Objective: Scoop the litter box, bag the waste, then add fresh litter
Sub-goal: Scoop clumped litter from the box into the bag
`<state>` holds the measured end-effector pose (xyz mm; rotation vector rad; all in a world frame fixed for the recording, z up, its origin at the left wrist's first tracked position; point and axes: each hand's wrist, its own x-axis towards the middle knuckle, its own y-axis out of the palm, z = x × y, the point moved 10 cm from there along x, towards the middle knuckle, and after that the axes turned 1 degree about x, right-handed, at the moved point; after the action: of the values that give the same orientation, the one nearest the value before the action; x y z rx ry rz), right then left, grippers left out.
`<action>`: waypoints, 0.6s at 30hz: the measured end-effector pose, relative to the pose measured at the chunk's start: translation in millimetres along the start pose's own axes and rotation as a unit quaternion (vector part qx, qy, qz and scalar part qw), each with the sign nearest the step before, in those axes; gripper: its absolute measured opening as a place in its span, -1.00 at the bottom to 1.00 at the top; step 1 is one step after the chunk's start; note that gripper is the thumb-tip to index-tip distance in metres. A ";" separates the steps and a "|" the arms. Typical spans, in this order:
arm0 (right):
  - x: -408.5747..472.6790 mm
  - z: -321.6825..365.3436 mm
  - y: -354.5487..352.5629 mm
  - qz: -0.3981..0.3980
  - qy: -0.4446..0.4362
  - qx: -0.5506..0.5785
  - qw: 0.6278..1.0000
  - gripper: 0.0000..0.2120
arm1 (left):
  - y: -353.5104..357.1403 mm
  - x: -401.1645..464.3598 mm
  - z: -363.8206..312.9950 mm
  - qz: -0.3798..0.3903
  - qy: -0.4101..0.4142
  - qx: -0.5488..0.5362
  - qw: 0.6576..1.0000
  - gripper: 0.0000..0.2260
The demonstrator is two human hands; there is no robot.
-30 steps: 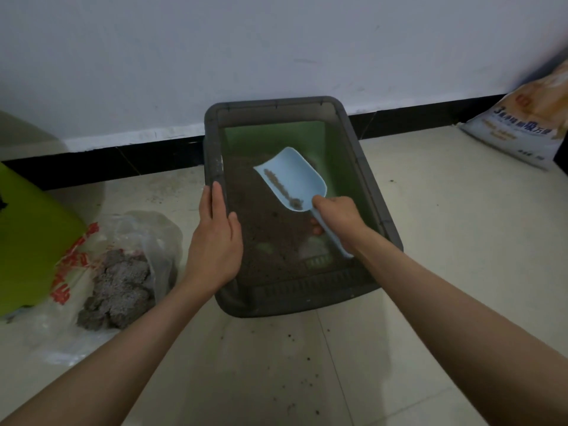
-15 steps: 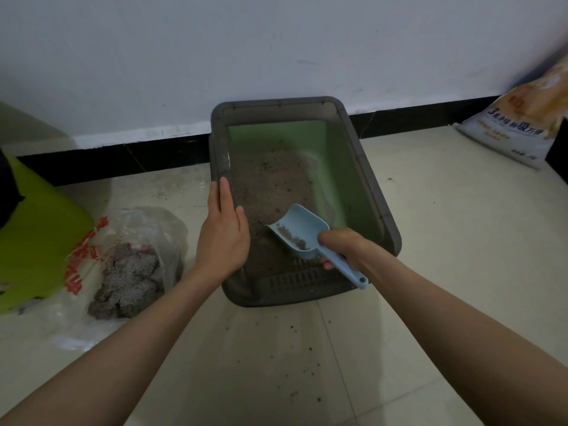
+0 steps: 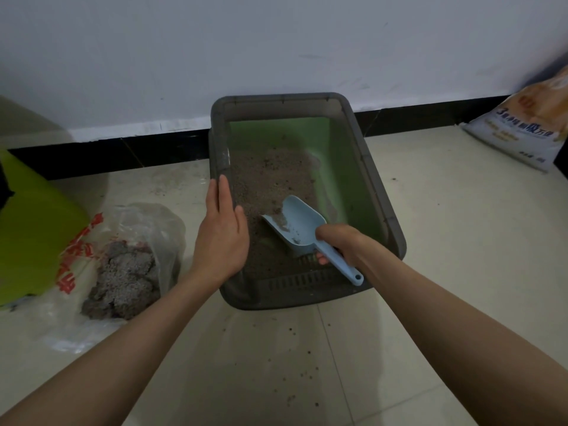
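Note:
A grey litter box (image 3: 385,207) with a green inner wall stands on the floor against the wall, a layer of brown litter (image 3: 270,176) in its bottom. My left hand (image 3: 222,232) holds the box's left rim, fingers straight along it. My right hand (image 3: 344,241) grips the handle of a light blue scoop (image 3: 296,222), whose mouth lies low in the litter near the box's front, a few grains inside. To the left, a clear plastic bag with red print (image 3: 92,241) lies open on the floor and holds grey clumps of waste (image 3: 123,278).
A printed bag of fresh litter (image 3: 522,127) leans at the wall on the far right. A lime-green object (image 3: 33,222) stands at the left edge beside the waste bag. Loose grains dot the pale floor tiles (image 3: 292,348) in front of the box.
The scoop came down from mid-air over the middle of the box to the front and now digs into the litter. My left hand stayed on the left rim.

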<state>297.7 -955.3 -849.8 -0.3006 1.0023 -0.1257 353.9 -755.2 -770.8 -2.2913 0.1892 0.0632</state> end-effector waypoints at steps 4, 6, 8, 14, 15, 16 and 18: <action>1.7 0.5 -0.5 0.002 0.000 -0.006 1.000 -0.62 | -0.3 -0.1 -1.8 0.001 0.002 -0.003 1.000 -0.50; 4.7 0.7 0.6 0.004 0.003 -0.005 1.000 -0.61 | -0.3 -0.5 -1.1 0.001 -0.002 -0.004 1.000 -0.50; 6.9 1.2 1.2 0.004 0.004 -0.004 1.000 -0.61 | -0.8 -0.8 -0.8 0.000 -0.004 -0.002 1.000 -0.50; 10.2 2.9 -3.7 -0.001 -0.003 -0.015 1.000 -0.59 | -0.4 -0.7 -0.8 0.000 -0.003 -0.004 1.000 -0.50; 11.6 2.2 -3.8 0.002 -0.002 -0.011 1.000 -0.59 | -0.6 -0.4 -1.0 0.000 -0.002 -0.005 1.000 -0.50; 12.6 1.9 -3.0 0.004 0.000 -0.008 1.000 -0.59 | -1.0 -0.3 -0.9 -0.001 -0.001 -0.004 1.000 -0.50; 16.0 4.4 -0.5 0.005 0.004 0.002 1.000 -0.58 | -1.2 0.0 -0.3 0.000 0.000 -0.005 1.000 -0.50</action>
<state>310.0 -958.7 -860.4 -0.2911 1.0119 -0.1195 354.1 -754.7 -769.7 -2.3019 0.1891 0.0655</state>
